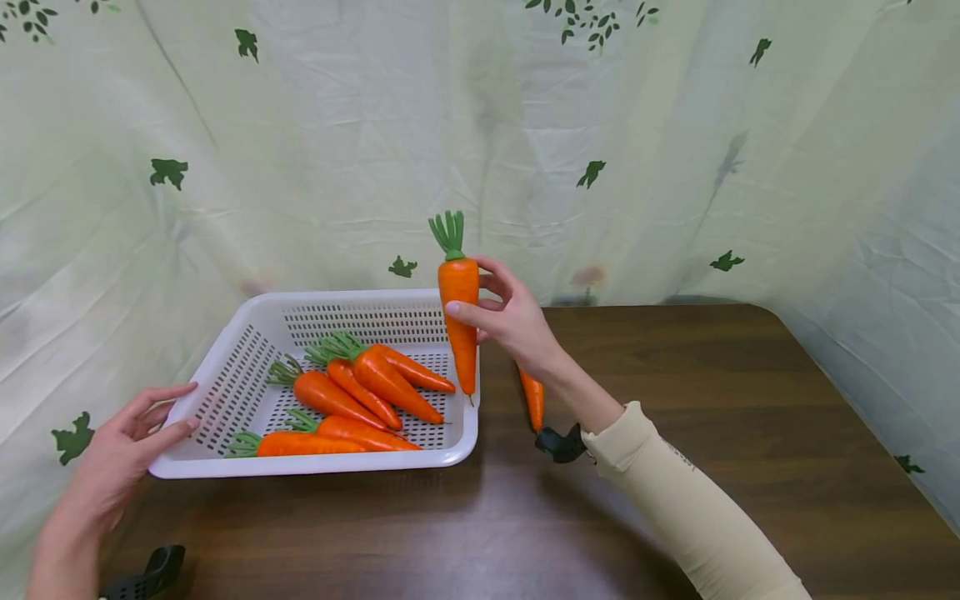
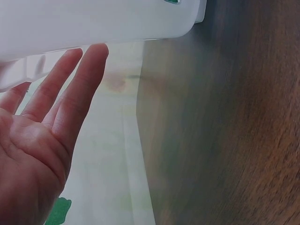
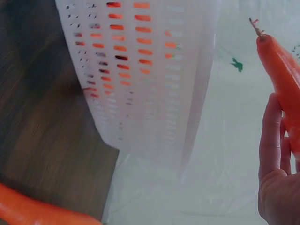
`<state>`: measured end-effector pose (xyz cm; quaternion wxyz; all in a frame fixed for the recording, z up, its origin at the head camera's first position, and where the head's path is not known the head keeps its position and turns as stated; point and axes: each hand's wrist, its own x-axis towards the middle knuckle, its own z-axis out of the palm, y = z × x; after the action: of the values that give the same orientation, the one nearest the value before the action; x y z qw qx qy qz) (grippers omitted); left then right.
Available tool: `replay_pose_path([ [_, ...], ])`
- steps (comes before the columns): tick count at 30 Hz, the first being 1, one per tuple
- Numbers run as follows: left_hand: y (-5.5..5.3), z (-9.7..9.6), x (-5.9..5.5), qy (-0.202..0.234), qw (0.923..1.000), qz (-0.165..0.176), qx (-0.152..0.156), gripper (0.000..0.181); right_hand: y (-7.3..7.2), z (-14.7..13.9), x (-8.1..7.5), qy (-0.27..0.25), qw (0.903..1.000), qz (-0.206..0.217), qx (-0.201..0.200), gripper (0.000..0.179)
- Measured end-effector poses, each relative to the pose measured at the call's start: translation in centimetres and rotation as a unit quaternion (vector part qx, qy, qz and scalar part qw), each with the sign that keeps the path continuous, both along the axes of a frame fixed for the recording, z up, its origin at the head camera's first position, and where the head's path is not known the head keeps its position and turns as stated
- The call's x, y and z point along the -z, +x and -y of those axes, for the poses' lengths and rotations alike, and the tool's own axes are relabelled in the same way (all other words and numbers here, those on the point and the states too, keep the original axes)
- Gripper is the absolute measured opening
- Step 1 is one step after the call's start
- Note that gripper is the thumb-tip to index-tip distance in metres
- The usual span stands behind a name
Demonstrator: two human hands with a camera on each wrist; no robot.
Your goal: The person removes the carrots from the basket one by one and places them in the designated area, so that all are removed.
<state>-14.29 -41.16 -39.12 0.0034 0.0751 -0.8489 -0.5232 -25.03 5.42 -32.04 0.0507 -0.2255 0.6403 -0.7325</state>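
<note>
My right hand (image 1: 510, 321) pinches an orange carrot (image 1: 459, 304) between thumb and fingers. The carrot hangs upright, green stalks up and tip down, over the right rim of a white plastic basket (image 1: 315, 468). In the right wrist view the same carrot (image 3: 281, 70) is partly cut off by the frame edge. My left hand (image 1: 120, 450) grips the basket's left rim, thumb and forefinger on top; the left wrist view shows other fingers (image 2: 89, 79) against its outer side. Several carrots (image 1: 390, 383) with green tops lie inside the basket.
Another carrot (image 1: 532, 400) lies on the dark wooden table (image 1: 712, 433) right of the basket, partly hidden by my right forearm. A pale curtain with green leaf prints (image 1: 337, 167) hangs behind the table.
</note>
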Motion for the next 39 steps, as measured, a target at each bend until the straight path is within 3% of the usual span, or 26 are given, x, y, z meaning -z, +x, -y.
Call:
replay_pose_path([
  [14,0.1,-0.1,0.1,-0.004,1.0000,-0.002,0.000,0.051,0.1,-3.3,0.9,0.024,0.9991,-0.012,0.031,0.059],
  [24,0.1,-0.2,0.0,0.004,1.0000,-0.001,-0.003,0.050,0.1,-6.0,1.7,0.049,0.9971,0.015,0.056,0.058],
  [39,0.1,-0.2,0.0,0.004,0.9999,-0.010,0.001,0.048,-0.4,-9.7,4.4,0.114,0.9884,0.058,0.081,0.063],
])
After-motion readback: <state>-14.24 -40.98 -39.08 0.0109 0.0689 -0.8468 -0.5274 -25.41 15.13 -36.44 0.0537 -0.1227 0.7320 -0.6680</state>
